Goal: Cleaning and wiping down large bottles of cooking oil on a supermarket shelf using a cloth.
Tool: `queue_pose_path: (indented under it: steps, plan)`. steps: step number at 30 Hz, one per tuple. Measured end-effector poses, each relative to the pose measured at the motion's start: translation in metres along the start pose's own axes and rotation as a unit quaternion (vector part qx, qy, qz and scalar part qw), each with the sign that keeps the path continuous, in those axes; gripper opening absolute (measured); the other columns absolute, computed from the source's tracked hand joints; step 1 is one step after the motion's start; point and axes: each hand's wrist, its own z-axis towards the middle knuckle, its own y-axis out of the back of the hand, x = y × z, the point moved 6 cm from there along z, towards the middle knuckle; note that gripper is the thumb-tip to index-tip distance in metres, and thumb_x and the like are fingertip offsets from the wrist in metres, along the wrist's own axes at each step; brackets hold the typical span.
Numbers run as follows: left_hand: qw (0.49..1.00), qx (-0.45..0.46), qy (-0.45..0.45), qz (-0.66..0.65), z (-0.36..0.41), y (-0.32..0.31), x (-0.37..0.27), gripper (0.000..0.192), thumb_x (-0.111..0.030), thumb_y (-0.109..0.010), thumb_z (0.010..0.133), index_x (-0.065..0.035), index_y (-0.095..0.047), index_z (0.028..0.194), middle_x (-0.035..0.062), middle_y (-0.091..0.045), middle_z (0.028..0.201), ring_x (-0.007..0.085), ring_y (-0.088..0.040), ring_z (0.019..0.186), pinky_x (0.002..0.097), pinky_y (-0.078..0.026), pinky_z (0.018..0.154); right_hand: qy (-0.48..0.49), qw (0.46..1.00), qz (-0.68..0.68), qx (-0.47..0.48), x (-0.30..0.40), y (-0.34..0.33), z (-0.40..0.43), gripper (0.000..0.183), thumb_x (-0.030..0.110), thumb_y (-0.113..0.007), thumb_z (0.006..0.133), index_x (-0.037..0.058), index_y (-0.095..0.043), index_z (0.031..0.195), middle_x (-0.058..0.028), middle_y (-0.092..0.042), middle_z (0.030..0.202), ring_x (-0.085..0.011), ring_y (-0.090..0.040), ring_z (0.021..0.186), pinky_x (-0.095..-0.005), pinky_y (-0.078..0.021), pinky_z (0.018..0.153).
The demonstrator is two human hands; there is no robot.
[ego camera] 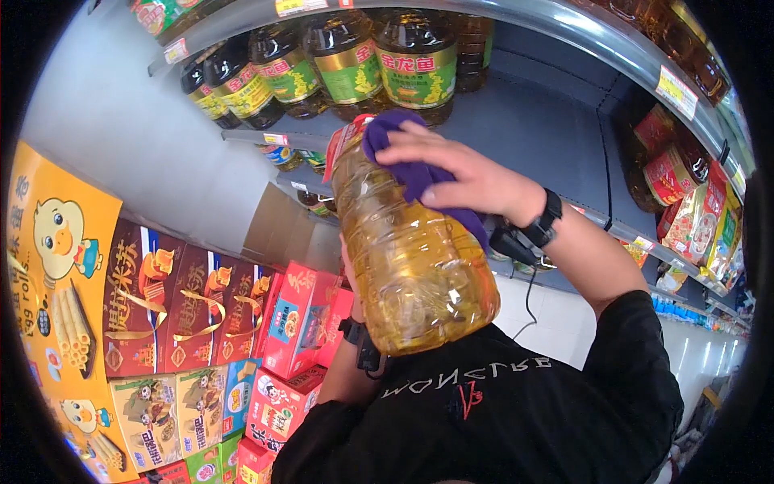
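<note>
A large clear plastic bottle of yellow cooking oil [417, 260] is held tilted in front of my chest, its red-trimmed top toward the shelf. My right hand [459, 172] presses a purple cloth [417, 175] against the bottle's upper side, the fingers bent over the cloth. Behind the bottle's left side is my left hand [349, 266], mostly hidden; it appears to support the bottle, though its fingers cannot be seen. Just beyond the bottle's top, a row of oil bottles with green and yellow labels [417, 72] stands on the grey metal shelf [520, 133].
Another shelf edge [520, 15] with price tags runs overhead. Red-labelled oil bottles [668, 175] and food bags [695, 212] stand at the right. Stacked gift boxes [199, 302] and a yellow printed display panel [60, 260] are at the left. A black cable [532, 302] hangs below my right wrist.
</note>
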Motion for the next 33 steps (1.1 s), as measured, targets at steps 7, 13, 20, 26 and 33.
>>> queue_pose_path:
  steps: [7,13,20,26,33]
  plan:
    - [0.996,-0.054,0.054,0.049,-0.014,0.029,-0.001,0.072,-0.064,-0.033,0.102,-0.0073,-0.043,0.145,0.0151,-0.058,0.136,0.0307,-0.062,0.116,0.0466,-0.053,0.099,-0.057,0.894,0.411,-0.172,-0.010,-0.024,-0.034,0.082,0.038,-0.063,0.097,0.0114,-0.018,0.160,-0.0106,-0.029,0.160,-0.0227,-0.029,0.147,-0.0383,-0.0212,0.122]
    - [0.987,-0.093,0.085,0.097,-0.022,0.048,-0.007,0.071,-0.062,-0.033,0.103,-0.0071,-0.043,0.146,0.0149,-0.057,0.137,0.0303,-0.061,0.117,0.0458,-0.052,0.100,-0.275,0.749,0.594,-0.103,-0.019,-0.099,-0.140,0.083,0.066,-0.040,0.099,0.0075,-0.026,0.157,-0.0154,-0.040,0.156,-0.0290,-0.042,0.141,-0.0462,-0.0342,0.117]
    - [0.956,-0.266,-0.019,0.123,-0.009,0.010,-0.025,0.069,-0.060,-0.033,0.104,-0.0068,-0.042,0.147,0.0146,-0.056,0.139,0.0299,-0.060,0.120,0.0449,-0.051,0.102,-0.268,0.664,0.673,-0.185,-0.054,-0.102,-0.157,0.073,0.061,-0.046,0.099,0.0072,-0.043,0.149,-0.0141,-0.054,0.144,-0.0302,-0.054,0.130,-0.0479,-0.0423,0.110]
    - [0.915,0.053,-0.086,0.390,-0.026,-0.081,-0.033,0.072,-0.059,-0.034,0.104,-0.0054,-0.032,0.152,0.0117,-0.045,0.152,0.0272,-0.049,0.135,0.0435,-0.041,0.112,-0.247,0.645,0.682,-0.242,-0.050,-0.084,-0.154,0.064,0.051,-0.051,0.101,0.0079,-0.046,0.147,-0.0131,-0.058,0.141,-0.0280,-0.058,0.126,-0.0446,-0.0444,0.109]
    - [0.981,-0.047,0.035,0.187,-0.028,-0.008,-0.010,0.073,-0.062,-0.029,0.103,-0.0087,-0.033,0.153,0.0124,-0.050,0.148,0.0302,-0.050,0.134,0.0468,-0.042,0.112,-0.163,0.888,0.362,-0.232,-0.024,-0.067,-0.110,0.098,0.023,-0.073,0.090,0.0096,-0.009,0.161,-0.0115,-0.024,0.163,-0.0234,-0.027,0.148,-0.0378,-0.0191,0.121]
